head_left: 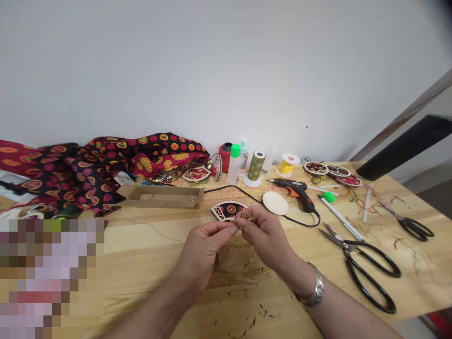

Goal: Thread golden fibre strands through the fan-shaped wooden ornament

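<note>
My left hand [203, 247] and my right hand [266, 238] meet over the middle of the table, fingertips pinched together. Between them is a small twist of olive thread [249, 216], partly hidden by the fingers. Just behind lies a fan-shaped wooden piece [231, 208] with dark patterned fabric in its frame; the right hand covers part of it. A round pale wooden disc [275, 203] rests behind the right hand. Farther back stands a spool of olive thread [256, 165].
Large black-handled scissors [367, 263], smaller scissors [413, 226] and a glue gun [294, 190] lie to the right. Bottles [234, 165] and a yellow spool [286, 165] stand by the wall. At left are an open cardboard box [162, 197] and patterned fabric [81, 172].
</note>
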Tool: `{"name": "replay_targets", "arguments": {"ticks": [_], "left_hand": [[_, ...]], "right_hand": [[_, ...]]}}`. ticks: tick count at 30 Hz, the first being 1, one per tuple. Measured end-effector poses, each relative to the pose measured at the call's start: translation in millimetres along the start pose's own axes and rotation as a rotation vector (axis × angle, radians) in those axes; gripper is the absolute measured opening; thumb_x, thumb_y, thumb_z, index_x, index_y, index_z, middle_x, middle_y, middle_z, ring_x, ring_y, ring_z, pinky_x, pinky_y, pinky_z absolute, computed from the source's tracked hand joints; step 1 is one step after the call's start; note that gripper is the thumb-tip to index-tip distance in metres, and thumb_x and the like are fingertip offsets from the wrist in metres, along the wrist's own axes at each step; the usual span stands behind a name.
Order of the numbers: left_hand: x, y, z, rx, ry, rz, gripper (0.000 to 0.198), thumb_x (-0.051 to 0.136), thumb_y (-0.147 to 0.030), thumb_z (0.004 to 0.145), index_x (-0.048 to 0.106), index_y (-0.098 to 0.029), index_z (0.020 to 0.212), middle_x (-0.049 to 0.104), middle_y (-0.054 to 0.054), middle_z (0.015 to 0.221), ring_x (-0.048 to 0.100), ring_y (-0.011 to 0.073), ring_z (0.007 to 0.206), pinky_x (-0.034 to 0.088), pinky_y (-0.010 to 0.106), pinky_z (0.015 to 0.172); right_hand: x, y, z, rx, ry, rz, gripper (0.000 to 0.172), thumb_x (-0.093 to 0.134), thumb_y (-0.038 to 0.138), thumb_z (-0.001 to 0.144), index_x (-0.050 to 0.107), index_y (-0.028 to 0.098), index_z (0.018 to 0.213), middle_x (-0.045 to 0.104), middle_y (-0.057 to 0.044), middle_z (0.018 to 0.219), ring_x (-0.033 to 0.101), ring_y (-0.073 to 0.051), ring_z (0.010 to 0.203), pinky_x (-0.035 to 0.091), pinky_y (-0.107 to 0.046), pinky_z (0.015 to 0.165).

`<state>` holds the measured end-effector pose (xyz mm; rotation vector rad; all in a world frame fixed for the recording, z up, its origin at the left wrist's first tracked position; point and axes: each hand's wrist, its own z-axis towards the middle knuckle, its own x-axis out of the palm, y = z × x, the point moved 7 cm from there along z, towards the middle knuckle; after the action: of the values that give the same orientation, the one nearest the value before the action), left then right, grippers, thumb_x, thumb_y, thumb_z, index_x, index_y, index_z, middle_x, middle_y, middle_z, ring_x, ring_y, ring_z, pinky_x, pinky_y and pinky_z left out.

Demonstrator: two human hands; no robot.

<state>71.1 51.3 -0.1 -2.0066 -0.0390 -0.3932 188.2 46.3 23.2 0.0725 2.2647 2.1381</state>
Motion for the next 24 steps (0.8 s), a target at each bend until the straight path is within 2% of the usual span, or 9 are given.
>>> {"name": "replay_targets", "arguments": {"ticks": [3,7,16,21,24], "left_hand": [[-0.4,2,1,-0.008,0.004,0.009,0.018,0.072,-0.03,0.06,0.07,-0.014,0.069,0.04,-0.008,0.04,0.027,0.0018,0.037,0.018,0.016,0.037],[1.5,3,1,-0.043,0.029,-0.032,0.019,0.071,-0.031,0.061,0.069,-0.015,0.069,0.035,-0.009,0.038,0.023,0.0019,0.036,0.015,0.017,0.036],[0.4,4,0,-0.033,0.033,-0.037,0.017,0.07,-0.03,0.061,0.068,-0.014,0.067,0.035,-0.009,0.036,0.024,0.0021,0.035,0.017,0.016,0.035],[-2.5,3,1,-0.01,0.009,-0.035,0.016,0.069,-0.029,0.063,0.067,-0.014,0.068,0.039,-0.008,0.038,0.025,0.0021,0.035,0.018,0.016,0.036],[-5.6,2,1,-0.002,-0.031,-0.027,0.014,0.069,-0.028,0.062,0.067,-0.014,0.067,0.04,-0.008,0.038,0.026,0.0022,0.035,0.018,0.016,0.036]], "right_hand": [[-5,6,0,-0.076,-0.039,-0.129,0.015,0.054,0.024,0.076,0.052,0.015,0.065,0.038,0.006,0.051,0.032,-0.006,0.047,0.026,-0.019,0.043],[-5,8,0,-0.069,-0.038,-0.145,0.014,0.053,0.024,0.077,0.051,0.016,0.065,0.037,0.006,0.05,0.031,-0.007,0.048,0.025,-0.019,0.044],[-5,7,1,0.0,-0.013,-0.037,0.013,0.058,0.024,0.072,0.053,0.015,0.064,0.04,0.006,0.051,0.031,-0.006,0.046,0.024,-0.02,0.043],[1,1,3,0.128,0.037,0.04,0.017,0.061,0.029,0.069,0.061,0.012,0.068,0.043,0.005,0.048,0.032,-0.005,0.043,0.024,-0.02,0.041],[0,-6,5,0.165,0.018,0.059,0.019,0.065,0.03,0.065,0.062,0.012,0.069,0.045,0.005,0.047,0.033,-0.005,0.042,0.025,-0.02,0.041]]}}
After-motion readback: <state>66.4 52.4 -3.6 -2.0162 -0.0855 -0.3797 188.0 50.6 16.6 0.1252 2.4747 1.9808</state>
